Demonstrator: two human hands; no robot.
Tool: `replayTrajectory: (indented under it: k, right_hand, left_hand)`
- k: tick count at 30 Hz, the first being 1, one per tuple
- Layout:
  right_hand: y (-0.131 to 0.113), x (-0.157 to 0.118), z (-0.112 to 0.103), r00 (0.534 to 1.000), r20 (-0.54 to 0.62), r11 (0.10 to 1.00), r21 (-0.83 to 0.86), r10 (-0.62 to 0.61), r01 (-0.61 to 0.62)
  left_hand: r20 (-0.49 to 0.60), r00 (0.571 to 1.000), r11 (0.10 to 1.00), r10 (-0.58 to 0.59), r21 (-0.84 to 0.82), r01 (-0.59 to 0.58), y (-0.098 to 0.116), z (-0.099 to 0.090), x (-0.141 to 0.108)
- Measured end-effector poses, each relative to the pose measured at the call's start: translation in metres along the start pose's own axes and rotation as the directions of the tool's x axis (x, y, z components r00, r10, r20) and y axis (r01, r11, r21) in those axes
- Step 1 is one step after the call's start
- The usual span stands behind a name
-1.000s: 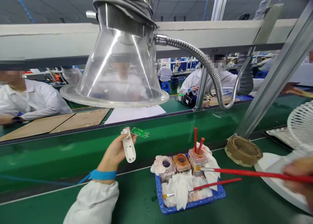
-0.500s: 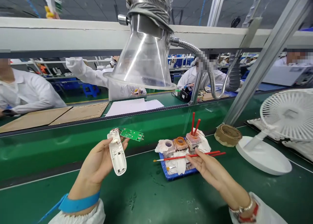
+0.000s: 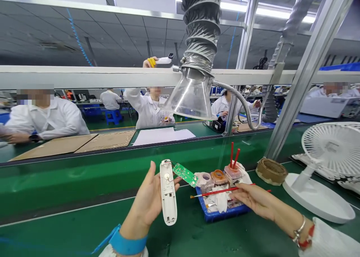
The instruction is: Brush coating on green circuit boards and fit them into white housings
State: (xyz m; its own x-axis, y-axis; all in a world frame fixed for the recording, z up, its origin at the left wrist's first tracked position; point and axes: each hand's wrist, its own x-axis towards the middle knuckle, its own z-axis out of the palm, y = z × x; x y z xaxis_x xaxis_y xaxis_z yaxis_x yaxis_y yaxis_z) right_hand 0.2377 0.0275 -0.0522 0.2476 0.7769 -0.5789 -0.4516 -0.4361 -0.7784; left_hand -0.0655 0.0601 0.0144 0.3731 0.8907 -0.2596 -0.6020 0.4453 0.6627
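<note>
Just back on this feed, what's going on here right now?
A person at a green bench holds a white plastic housing in their left hand, with a green circuit board beside its top end. Their right hand holds a red-handled brush over a blue tray of small jars and white cloths.

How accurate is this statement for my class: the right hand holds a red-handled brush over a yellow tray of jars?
Not quite: the tray is blue, not yellow, as the head view shows. The right hand does hold the red-handled brush over it.
</note>
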Motion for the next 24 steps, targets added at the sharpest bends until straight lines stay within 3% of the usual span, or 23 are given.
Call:
replayTrajectory:
  k: [4,8,10,12,13,14,15,17,19,21,24]
  right_hand:
    - [0.001,-0.003,0.002,1.0,0.009,0.989,-0.146,0.0,0.001]
    - [0.002,-0.017,0.022,0.987,0.115,0.95,-0.277,-0.115,0.144]
    - [0.003,-0.034,0.041,0.94,0.227,0.903,-0.293,-0.253,0.314]
    - [0.005,-0.056,0.065,0.851,0.359,0.827,-0.276,-0.383,0.489]
    - [0.006,-0.068,0.078,0.781,0.434,0.766,-0.264,-0.448,0.586]
    - [0.007,-0.079,0.091,0.598,0.551,0.563,-0.257,-0.582,0.786]
    - [0.007,-0.088,0.103,0.428,0.628,0.338,-0.266,-0.65,0.903]
    - [0.006,-0.099,0.128,0.14,0.649,-0.036,-0.25,-0.748,0.968]
    - [0.002,-0.1,0.148,-0.112,0.631,-0.333,-0.243,-0.768,0.911]
    - [-0.002,-0.095,0.164,-0.197,0.636,-0.434,-0.239,-0.746,0.869]
    - [-0.004,-0.087,0.177,-0.197,0.651,-0.451,-0.248,-0.733,0.858]
  left_hand:
    - [-0.034,0.999,0.999,0.024,0.035,-0.022,-0.012,0.001,-0.004]
    - [0.074,0.993,0.99,0.093,0.1,-0.1,-0.027,-0.002,-0.004]
    - [0.148,0.983,0.983,0.109,0.134,-0.129,-0.036,-0.001,-0.004]
    - [0.233,0.965,0.975,0.122,0.152,-0.16,-0.044,0.002,-0.003]
    - [0.28,0.95,0.972,0.136,0.149,-0.183,-0.049,0.004,-0.003]
    - [0.328,0.932,0.968,0.153,0.141,-0.208,-0.053,0.005,-0.002]
    - [0.371,0.913,0.964,0.17,0.131,-0.232,-0.056,0.007,-0.001]
    - [0.427,0.88,0.949,0.206,0.13,-0.286,-0.061,0.007,0.001]
    - [0.433,0.867,0.919,0.247,0.179,-0.351,-0.063,0.003,0.005]
    - [0.428,0.852,0.865,0.301,0.253,-0.433,-0.062,-0.003,0.01]
    - [0.417,0.832,0.786,0.366,0.341,-0.516,-0.061,-0.009,0.017]
